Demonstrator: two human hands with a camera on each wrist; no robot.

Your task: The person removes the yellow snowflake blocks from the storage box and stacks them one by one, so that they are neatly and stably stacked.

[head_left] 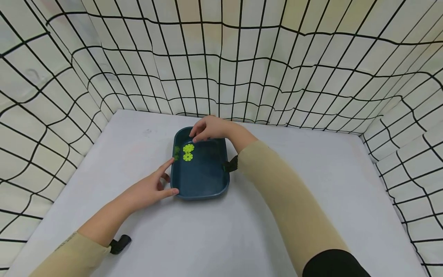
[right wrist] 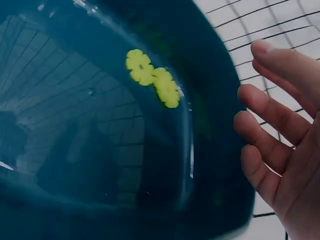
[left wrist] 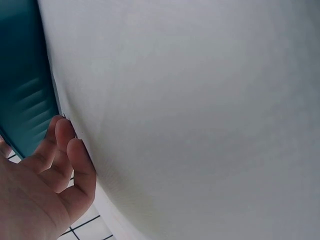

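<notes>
A dark blue basin (head_left: 202, 177) stands on the white table, with what looks like still water in it. Two yellow-green flower-shaped pieces (head_left: 188, 152) lie against each other near its left side; in the right wrist view both flower pieces (right wrist: 152, 78) show close to the wall. My left hand (head_left: 152, 188) touches the basin's left rim with spread index finger and thumb; in the left wrist view its other fingers (left wrist: 80, 165) bend loosely beside the outer wall. Over the far rim hovers my right hand (head_left: 212, 127), fingers loosely bent and nothing between them.
The white tabletop (head_left: 311, 184) reaches out on both sides of the basin. Black netting (head_left: 238, 59) over pale walls rises behind it and at the left and right. A black wrist device (head_left: 120, 244) sits at the left cuff and another black device (head_left: 231, 164) at the right.
</notes>
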